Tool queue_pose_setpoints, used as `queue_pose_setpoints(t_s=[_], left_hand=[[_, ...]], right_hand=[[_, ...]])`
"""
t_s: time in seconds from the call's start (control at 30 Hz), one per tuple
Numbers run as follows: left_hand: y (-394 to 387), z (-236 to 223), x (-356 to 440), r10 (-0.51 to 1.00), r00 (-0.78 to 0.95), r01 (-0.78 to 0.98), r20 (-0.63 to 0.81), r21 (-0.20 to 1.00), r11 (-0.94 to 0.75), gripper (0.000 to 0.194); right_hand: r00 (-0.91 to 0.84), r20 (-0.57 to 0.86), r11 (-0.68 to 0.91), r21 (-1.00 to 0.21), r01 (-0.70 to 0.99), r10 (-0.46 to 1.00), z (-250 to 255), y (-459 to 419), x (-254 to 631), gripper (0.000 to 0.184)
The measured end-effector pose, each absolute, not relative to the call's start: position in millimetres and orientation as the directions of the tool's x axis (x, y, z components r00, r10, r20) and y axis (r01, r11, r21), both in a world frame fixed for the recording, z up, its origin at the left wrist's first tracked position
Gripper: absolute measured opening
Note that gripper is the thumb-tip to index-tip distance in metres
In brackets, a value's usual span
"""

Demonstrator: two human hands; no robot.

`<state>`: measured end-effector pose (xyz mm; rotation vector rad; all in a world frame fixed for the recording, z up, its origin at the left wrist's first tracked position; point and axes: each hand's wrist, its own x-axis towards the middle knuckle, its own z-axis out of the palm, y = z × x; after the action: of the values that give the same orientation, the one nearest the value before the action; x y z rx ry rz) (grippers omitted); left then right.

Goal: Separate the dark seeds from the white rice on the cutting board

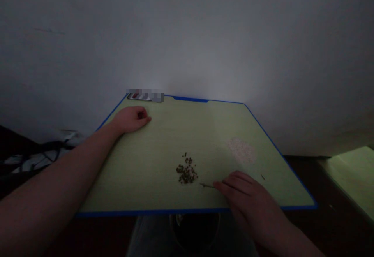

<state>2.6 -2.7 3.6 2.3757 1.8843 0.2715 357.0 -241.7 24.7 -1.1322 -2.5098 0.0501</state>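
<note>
My right hand is at the table's near right, its fingers pinching a thin stick-like tool. The tool points left, and its tip is just short of a loose pile of small dark greenish-brown grains. Beyond the hand lies a flat spread of pale, rice-like grains. My left hand rests at the far left of the tabletop, fingers curled into a loose fist with nothing seen in it. All of this is on a pale green table with blue edging.
A phone lies at the far left corner, partly blurred out. Below the near edge is a dark round container. A small dark sliver lies right of my right hand. A plain wall stands behind the table.
</note>
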Motion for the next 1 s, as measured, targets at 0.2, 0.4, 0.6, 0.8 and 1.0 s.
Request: queue_pose_setpoints(t_s=[0.2,0.4,0.6,0.8,1.0], left_hand=[[-1.5,2.8,2.0,0.971,0.224,0.95,0.088,0.201,-0.237,0.039],[-0.2,2.1,1.0,0.967,0.239,0.948,0.087,0.195,-0.252,0.039],[-1.1,2.9,1.1,0.971,0.228,0.949,0.074,0.204,-0.239,0.038],[0.0,0.8,0.6,0.969,0.234,0.945,0.083,0.216,-0.247,0.039],[0.1,0.9,2.0,0.969,0.23,0.947,0.085,0.208,-0.243,0.041]], right_hand=[[-0.599,0.331,0.672,-0.182,0.717,0.729,29.6,-244.2,363.7,0.037],[-0.636,0.324,0.709,-0.211,0.672,0.7,31.0,-249.0,360.5,0.038],[-0.659,0.322,0.733,-0.249,0.633,0.68,26.3,-259.6,361.1,0.04],[-0.652,0.355,0.742,-0.302,0.599,0.67,22.7,-265.5,362.2,0.037],[-0.582,0.298,0.653,-0.358,0.667,0.757,36.0,-264.6,357.6,0.041]])
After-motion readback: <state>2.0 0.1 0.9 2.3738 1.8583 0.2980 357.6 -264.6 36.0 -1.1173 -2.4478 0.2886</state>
